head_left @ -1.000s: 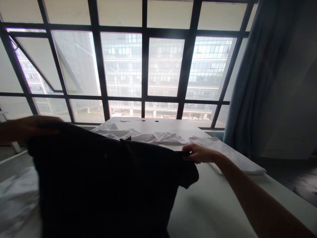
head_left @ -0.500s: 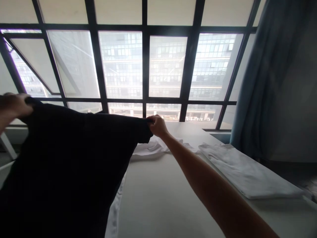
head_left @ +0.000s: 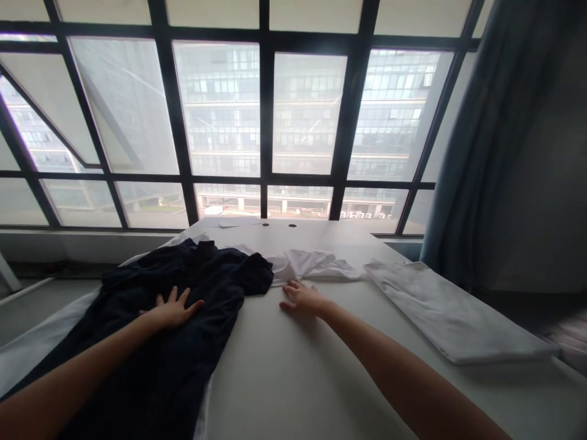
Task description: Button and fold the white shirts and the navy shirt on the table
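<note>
A dark navy short-sleeved shirt point(head_left: 215, 318) lies spread on the left side of the white table point(head_left: 275, 379), its collar end toward the window and one sleeve pointing right. My left hand point(head_left: 172, 310) rests on the shirt with fingers spread, gripping nothing. To the right of that sleeve, my right hand point(head_left: 300, 298) is at the table surface, fingers apart and holding nothing. Just beyond its fingertips lies a crumpled white cloth point(head_left: 312, 264). Some white fabric point(head_left: 55, 330) shows from under the shirt along its left side.
A folded white garment point(head_left: 458, 318) lies along the table's right side. Two dark round holes point(head_left: 292, 225) mark the far end of the table. Behind it stands a large black-framed window point(head_left: 268, 116), with a blue-grey curtain point(head_left: 477, 153) at the right.
The shirt, held up by both hands before, now lies on the table. Both hands have let go and come down: the left onto the shirt, the right beside its sleeve.
</note>
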`<state>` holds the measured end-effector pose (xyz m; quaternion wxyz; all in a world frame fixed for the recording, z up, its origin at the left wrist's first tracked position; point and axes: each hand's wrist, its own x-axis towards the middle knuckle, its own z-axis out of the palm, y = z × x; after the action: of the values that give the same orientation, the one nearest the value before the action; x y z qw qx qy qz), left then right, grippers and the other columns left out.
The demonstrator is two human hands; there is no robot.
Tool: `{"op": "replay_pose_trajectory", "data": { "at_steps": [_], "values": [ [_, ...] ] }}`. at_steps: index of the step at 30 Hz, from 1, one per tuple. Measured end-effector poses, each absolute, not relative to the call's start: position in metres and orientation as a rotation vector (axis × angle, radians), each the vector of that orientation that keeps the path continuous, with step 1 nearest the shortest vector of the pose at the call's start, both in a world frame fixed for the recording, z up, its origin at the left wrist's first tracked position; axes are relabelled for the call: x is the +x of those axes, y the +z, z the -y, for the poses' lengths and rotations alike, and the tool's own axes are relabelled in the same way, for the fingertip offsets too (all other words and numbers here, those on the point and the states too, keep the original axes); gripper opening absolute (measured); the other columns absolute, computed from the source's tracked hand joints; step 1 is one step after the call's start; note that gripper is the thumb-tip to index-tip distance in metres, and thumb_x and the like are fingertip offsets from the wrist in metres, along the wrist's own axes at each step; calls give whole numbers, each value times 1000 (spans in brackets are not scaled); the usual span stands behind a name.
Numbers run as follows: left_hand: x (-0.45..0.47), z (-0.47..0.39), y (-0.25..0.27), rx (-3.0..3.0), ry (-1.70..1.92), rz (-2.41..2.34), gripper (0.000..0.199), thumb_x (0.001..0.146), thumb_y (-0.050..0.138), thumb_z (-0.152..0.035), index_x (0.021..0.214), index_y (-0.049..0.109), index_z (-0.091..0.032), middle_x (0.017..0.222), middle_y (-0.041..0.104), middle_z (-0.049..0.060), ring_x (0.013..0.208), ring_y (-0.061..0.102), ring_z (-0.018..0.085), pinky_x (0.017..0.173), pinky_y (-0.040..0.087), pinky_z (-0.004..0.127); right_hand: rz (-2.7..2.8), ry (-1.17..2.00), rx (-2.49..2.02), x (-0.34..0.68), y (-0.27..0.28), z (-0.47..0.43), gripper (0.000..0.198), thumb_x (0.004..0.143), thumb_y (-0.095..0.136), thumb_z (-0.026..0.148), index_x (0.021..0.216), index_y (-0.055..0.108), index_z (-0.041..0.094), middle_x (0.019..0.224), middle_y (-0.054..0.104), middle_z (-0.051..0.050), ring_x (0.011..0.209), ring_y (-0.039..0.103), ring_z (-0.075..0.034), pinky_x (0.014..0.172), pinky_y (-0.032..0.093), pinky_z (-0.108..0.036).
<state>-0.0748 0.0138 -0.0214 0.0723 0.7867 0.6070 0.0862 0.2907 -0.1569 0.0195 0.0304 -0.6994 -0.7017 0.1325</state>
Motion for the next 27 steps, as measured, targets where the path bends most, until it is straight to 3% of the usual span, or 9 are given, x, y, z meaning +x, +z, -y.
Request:
{"op": "replay_pose_trajectory", "data": {
  "at_steps": [2, 4, 12, 15, 19, 23, 27],
  "values": [
    [-74, -7, -27, 2278, 122, -1909, 98, 78, 33, -84, 154, 37, -23, 163, 16, 18, 143, 18, 56, 100, 18, 81, 2134, 381, -2131, 308, 11, 173, 70, 96, 39, 60, 155, 33, 22, 164, 20, -13, 151, 15, -34, 115, 17, -64],
    [-75, -6, -26, 2302, 101, -1887, 95, 80, 32, -82, 157, 29, -25, 165, 9, 15, 146, 10, 54, 103, 12, 81, 2109, 327, -2122, 321, 4, 187, 69, 98, 35, 59, 155, 33, 21, 164, 21, -12, 151, 15, -30, 118, 13, -58],
    [-65, -28, -18, 2471, 28, -1803, 78, 92, 36, -64, 157, 26, -23, 164, 12, 14, 147, 16, 48, 108, 18, 73, 1702, -124, -2506, 386, -2, 235, 63, 95, 47, 50, 147, 46, 14, 155, 39, -18, 146, 29, -32, 118, 15, -52],
    [-61, -36, -14, 2515, -21, -1777, 73, 95, 34, -60, 157, 24, -23, 164, 10, 14, 148, 15, 46, 110, 17, 71, 1292, -329, -2804, 433, 2, 264, 59, 93, 54, 42, 143, 50, 12, 149, 44, -23, 137, 40, -38, 108, 30, -56],
    [-59, -37, -10, 2530, -54, -1763, 72, 96, 31, -60, 158, 22, -24, 165, 9, 12, 149, 14, 44, 111, 16, 69, 1042, -273, -2932, 480, 10, 301, 43, 95, 50, 35, 125, 65, 8, 132, 57, -27, 120, 54, -40, 91, 44, -52],
    [-54, -21, -9, 2567, 47, -1838, 71, 99, 26, -56, 158, 25, -17, 165, 11, 15, 149, 17, 43, 111, 20, 66, 1149, -183, -2858, 484, 29, 315, 35, 96, 44, 22, 109, 73, 9, 115, 67, -25, 104, 64, -35, 84, 47, -44],
    [-36, 12, -1, 2593, 322, -1817, 65, 101, 25, -46, 150, 40, -6, 162, 23, 20, 147, 23, 42, 111, 22, 65, 1169, -297, -2686, 445, 71, 318, 37, 96, 39, 19, 105, 73, 8, 106, 69, -27, 99, 65, -35, 85, 47, -45]
  ]
}}
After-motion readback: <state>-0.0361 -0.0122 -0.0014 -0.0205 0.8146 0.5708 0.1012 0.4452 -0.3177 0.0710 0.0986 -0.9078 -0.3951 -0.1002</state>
